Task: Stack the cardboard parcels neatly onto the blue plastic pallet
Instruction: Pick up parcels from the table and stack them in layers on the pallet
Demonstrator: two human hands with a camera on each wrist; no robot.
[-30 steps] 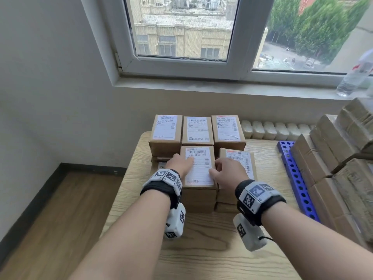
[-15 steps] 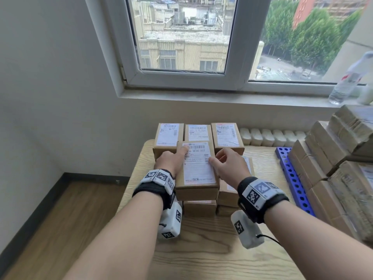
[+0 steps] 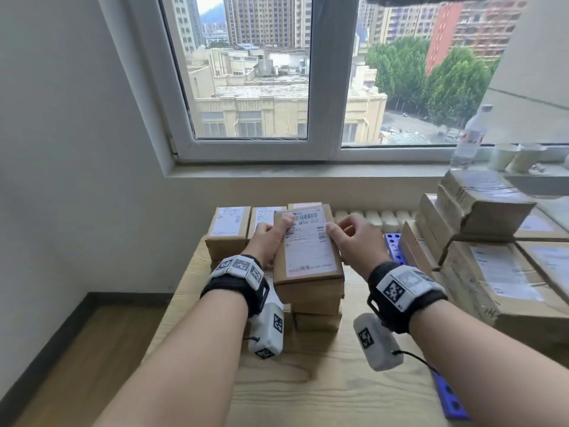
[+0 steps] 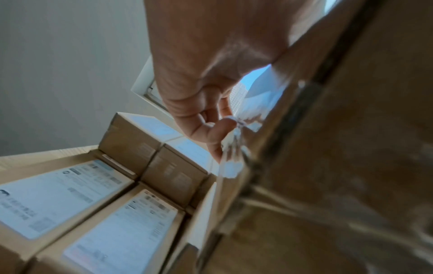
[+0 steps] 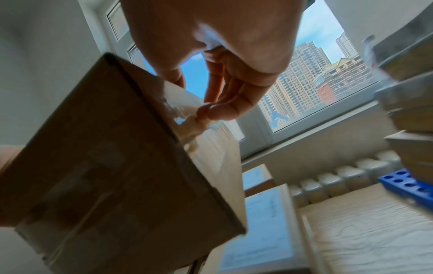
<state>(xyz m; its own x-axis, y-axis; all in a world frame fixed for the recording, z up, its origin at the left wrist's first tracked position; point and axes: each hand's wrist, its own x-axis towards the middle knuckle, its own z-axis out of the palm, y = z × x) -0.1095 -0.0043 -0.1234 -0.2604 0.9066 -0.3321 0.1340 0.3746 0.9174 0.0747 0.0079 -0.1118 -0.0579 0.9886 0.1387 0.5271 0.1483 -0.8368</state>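
**Parcel held clear of the stack, both hands engaged**

Cardboard parcel [image 3: 308,245] with a white shipping label is held in the air between two hands, above the stacked parcels [image 3: 317,306] on the wooden table [image 3: 308,389]. Its label faces up and its near edge sits lower than its far edge. The right wrist view shows its underside free of any support.

Left hand [image 3: 267,241]: thumb laid on the label's upper left corner, fingers curled against the parcel's left side. It is gripping the parcel. The left wrist view confirms curled fingers [image 4: 218,133] against the carton wall (heavily blurred).

Right hand [image 3: 357,238]: thumb on the parcel's right top edge, fingertips [image 5: 220,109] bearing on its right side wall. It is likewise gripping the parcel.

Behind the held parcel, a back row of labelled parcels [image 3: 228,229] stands on the table; two more labelled cartons [image 4: 70,204] lie flat just below the left hand.

Blue plastic pallet [image 3: 394,245] lies to the right of the held parcel, perforated with round holes. A tall pile of larger cartons [image 3: 492,272] covers most of it.

A clear water bottle [image 3: 469,137] stands on the window sill [image 3: 308,169], with paper cups [image 3: 505,157] beside it.
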